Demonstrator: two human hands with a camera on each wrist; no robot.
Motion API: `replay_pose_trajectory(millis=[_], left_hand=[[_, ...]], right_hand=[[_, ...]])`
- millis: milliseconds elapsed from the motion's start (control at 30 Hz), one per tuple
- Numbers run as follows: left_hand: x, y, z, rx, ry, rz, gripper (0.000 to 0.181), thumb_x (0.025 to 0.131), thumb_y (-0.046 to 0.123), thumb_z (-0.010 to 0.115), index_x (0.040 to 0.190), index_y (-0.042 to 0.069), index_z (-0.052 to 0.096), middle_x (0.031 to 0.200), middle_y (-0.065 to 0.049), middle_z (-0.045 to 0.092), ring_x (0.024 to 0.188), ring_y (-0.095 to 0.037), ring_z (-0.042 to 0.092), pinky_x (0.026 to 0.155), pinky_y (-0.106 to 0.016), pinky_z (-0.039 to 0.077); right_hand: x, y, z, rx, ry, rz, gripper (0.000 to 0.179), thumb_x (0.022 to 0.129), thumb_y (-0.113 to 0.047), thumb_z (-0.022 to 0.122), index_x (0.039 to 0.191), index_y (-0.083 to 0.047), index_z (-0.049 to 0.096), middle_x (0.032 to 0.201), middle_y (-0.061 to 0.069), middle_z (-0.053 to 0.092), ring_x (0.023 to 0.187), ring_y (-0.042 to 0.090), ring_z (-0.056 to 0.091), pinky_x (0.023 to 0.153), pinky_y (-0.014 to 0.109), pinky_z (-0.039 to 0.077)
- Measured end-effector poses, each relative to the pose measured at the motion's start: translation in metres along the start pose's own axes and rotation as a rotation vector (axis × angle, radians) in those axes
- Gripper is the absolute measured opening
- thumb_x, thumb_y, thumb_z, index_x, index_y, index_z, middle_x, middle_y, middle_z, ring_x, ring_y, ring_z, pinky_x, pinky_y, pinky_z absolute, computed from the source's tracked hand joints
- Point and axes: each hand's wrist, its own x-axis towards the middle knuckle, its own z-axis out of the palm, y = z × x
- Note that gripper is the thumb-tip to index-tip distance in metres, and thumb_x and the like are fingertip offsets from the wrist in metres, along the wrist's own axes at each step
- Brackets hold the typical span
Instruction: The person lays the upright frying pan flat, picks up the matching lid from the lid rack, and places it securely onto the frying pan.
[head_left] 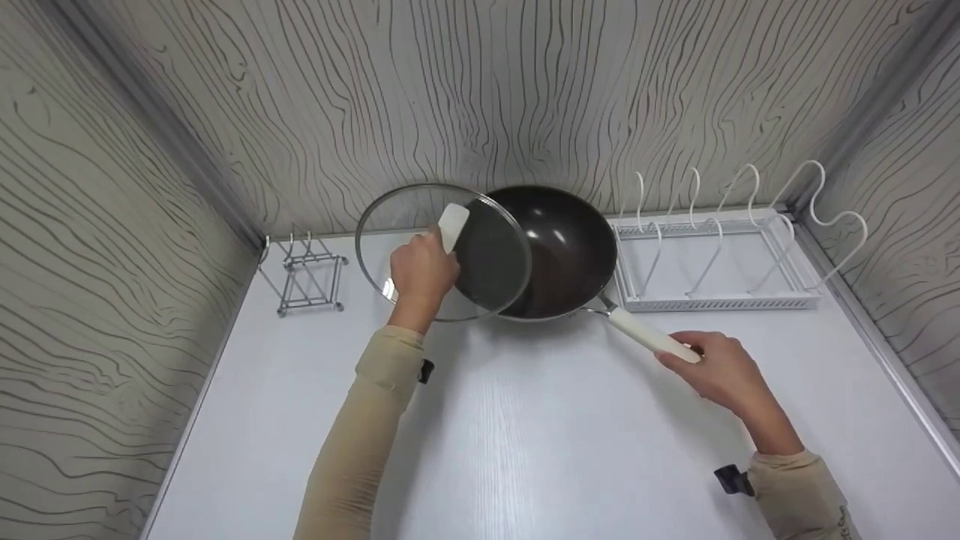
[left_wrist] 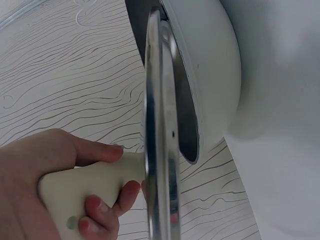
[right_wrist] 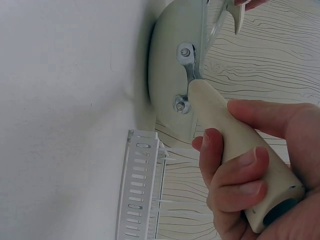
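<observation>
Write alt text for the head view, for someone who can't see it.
A person's left hand holds a glass lid by its white handle, overlapping the left side of a dark-lined pan, while the right hand grips the pan's handle. On the white table, a white rack stands right, a small metal rack left.

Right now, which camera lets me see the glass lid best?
The head view, because there the glass lid looks round, only partly hidden by the left hand. The left wrist view shows it edge-on, cut off at the bottom. The right wrist view catches only a small piece near the top.
</observation>
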Motion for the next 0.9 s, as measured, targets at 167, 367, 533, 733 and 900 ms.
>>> replay_pose_trajectory(millis=[167,367,533,733,900], left_hand=[[-0.001,0.003,0.0,0.025,0.006,0.009,0.031,0.092,0.026,0.071,0.111,0.002,0.072,0.078,-0.014,0.075,0.06,-0.023,0.067,0.055,-0.039,0.056],[0.0,0.007,0.001,-0.005,-0.012,-0.003,0.027,0.092,0.023,0.069,0.11,0.003,0.071,0.083,-0.013,0.075,0.065,-0.024,0.068,0.059,-0.039,0.056],[0.0,0.01,0.003,0.003,-0.017,-0.007,0.029,0.092,0.024,0.069,0.113,0.003,0.071,0.084,-0.013,0.075,0.066,-0.024,0.07,0.06,-0.04,0.057],[0.0,0.014,0.003,0.042,-0.014,0.009,0.04,0.093,0.028,0.071,0.123,0.002,0.069,0.085,-0.014,0.076,0.067,-0.025,0.071,0.06,-0.04,0.058],[0.0,0.017,0.004,0.047,-0.013,0.007,0.047,0.093,0.029,0.071,0.131,0.002,0.066,0.087,-0.014,0.076,0.066,-0.024,0.071,0.06,-0.039,0.058]], right_hand=[[0.0,0.0,0.0,0.013,-0.001,0.004,0.058,0.096,-0.039,0.073,0.134,0.004,0.064,0.086,0.009,0.07,0.06,0.015,0.059,0.051,0.031,0.047],[0.0,0.001,0.0,0.006,-0.004,0.011,0.058,0.096,-0.038,0.073,0.134,0.004,0.064,0.084,0.009,0.068,0.061,0.015,0.058,0.051,0.031,0.047],[-0.001,0.002,0.0,0.02,-0.016,0.019,0.058,0.096,-0.038,0.073,0.135,0.004,0.063,0.087,0.01,0.069,0.061,0.015,0.06,0.051,0.031,0.049],[-0.001,0.001,-0.001,0.013,-0.017,0.021,0.057,0.096,-0.037,0.072,0.135,0.003,0.063,0.088,0.01,0.069,0.06,0.015,0.06,0.051,0.031,0.05],[0.0,0.0,-0.001,0.018,-0.014,0.018,0.058,0.096,-0.038,0.073,0.135,0.004,0.063,0.092,0.013,0.071,0.061,0.016,0.06,0.052,0.031,0.051]])
